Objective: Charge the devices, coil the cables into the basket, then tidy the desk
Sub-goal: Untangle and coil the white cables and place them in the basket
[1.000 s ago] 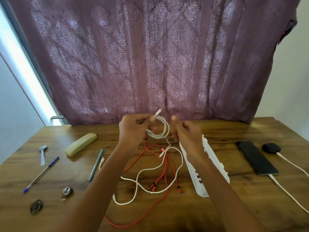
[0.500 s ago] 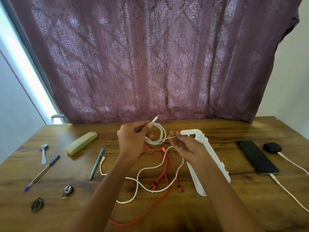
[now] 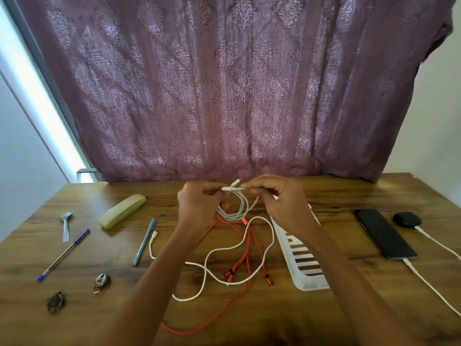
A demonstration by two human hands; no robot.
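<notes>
My left hand (image 3: pixel 199 203) grips a small coil of the white cable (image 3: pixel 239 208) above the middle of the wooden desk (image 3: pixel 349 191). My right hand (image 3: pixel 282 198) pinches the same cable just right of the coil, near its white plug. The cable's loose length snakes over the desk below. A red multi-head cable (image 3: pixel 247 255) lies tangled under it. The white slotted basket (image 3: pixel 304 265) lies to the right, partly hidden by my right forearm. A black phone (image 3: pixel 384 233) and a black earbud case (image 3: pixel 406 219), each with a white cable plugged in, lie at the far right.
On the left of the desk lie a pale yellow case (image 3: pixel 122 211), a teal pen (image 3: pixel 144 242), a blue pen (image 3: pixel 63 254), a spoon (image 3: pixel 66 226), a small padlock (image 3: pixel 101 282) and a dark crumpled object (image 3: pixel 57 301). A purple curtain (image 3: pixel 224 83) hangs behind.
My right hand has risen to the coil with another turn of white cable, and the loose length on the desk has been drawn in and shifted.
</notes>
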